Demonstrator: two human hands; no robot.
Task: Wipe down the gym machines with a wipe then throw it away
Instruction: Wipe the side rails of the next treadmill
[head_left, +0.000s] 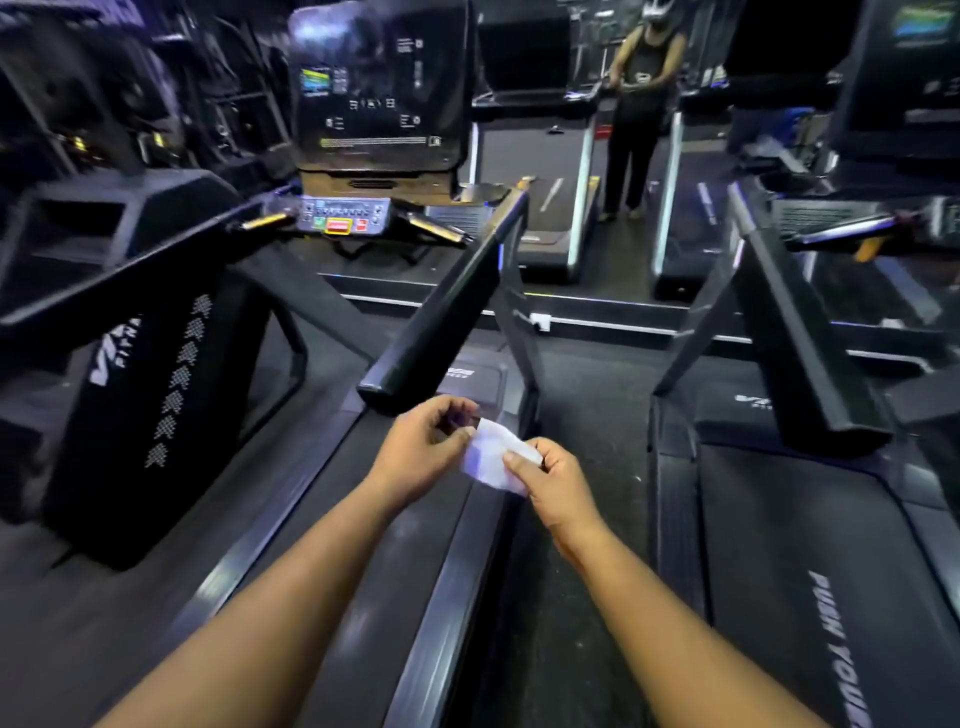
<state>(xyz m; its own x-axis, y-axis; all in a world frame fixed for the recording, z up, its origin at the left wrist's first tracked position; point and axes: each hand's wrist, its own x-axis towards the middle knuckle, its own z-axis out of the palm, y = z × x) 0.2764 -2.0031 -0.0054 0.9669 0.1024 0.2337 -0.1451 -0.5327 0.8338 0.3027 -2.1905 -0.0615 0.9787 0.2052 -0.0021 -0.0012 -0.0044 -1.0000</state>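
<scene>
The left hand pinches one edge of the white wipe, and the right hand pinches the opposite edge, so the sheet hangs between both grips; judged, it is being spread, and pulling the edges evenly apart should give a flat face for wiping; just above the grip sits the blunt end of the treadmill handrail; right of it, the floor gap offers open room.

Both hands' fingers cover the wipe's edges; the console readouts blur beyond reading
</scene>
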